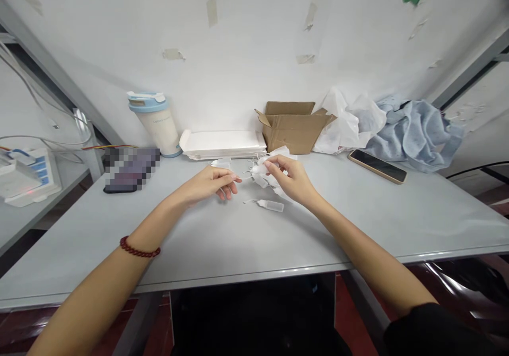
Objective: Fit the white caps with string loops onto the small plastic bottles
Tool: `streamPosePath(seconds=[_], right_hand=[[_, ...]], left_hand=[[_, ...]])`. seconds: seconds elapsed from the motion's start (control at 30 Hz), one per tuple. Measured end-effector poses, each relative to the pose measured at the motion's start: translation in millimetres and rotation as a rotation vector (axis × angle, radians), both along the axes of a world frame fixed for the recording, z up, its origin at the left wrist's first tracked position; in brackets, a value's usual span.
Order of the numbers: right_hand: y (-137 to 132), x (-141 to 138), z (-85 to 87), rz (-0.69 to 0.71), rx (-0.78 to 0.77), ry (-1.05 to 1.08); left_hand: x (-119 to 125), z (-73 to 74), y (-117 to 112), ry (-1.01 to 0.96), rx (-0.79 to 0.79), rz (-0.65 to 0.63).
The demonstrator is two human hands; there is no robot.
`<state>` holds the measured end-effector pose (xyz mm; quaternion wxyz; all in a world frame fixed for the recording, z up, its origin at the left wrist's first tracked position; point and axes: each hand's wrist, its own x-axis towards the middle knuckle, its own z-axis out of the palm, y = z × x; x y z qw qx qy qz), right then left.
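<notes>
Between its thumb and fingers, my right hand (pixel 292 178) holds a small white plastic bottle (pixel 260 168), pointing left. My left hand (pixel 212 183) is just left of it, thumb and index finger pinched at the bottle's thin pale end; the other fingers curl below. A similar translucent bottle (pixel 271 205) with a thin curved tip lies on the table in front of the hands. More such white pieces (pixel 283 152) lie loosely behind and under my right hand, partly hidden by it. Another small white piece (pixel 221 163) rests behind my left hand.
At the wall stand a blue-lidded tumbler (pixel 157 128), a stack of white boxes (pixel 225 142), an open cardboard box (pixel 296 130), a white plastic bag (pixel 342 122) and a bundled blue cloth (pixel 415 133). A phone (pixel 377 166) lies right; a dark pixelated item (pixel 131 169) lies left on the grey table (pixel 238 250).
</notes>
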<state>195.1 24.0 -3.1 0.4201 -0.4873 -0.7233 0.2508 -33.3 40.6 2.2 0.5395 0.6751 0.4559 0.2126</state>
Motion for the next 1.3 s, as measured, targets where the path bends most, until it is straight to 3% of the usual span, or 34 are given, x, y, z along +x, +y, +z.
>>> streamPosePath(seconds=[0.9,1.3], right_hand=[[-1.0,-3.4,-5.2,0.044,-0.094,0.130],[0.4,-3.2,-6.3,0.051,-0.108,0.165]], left_hand=[[16.5,-3.4,-14.3,0.048,0.343,0.005],[15.0,-0.1,-14.9,-0.002,0.355,0.025]])
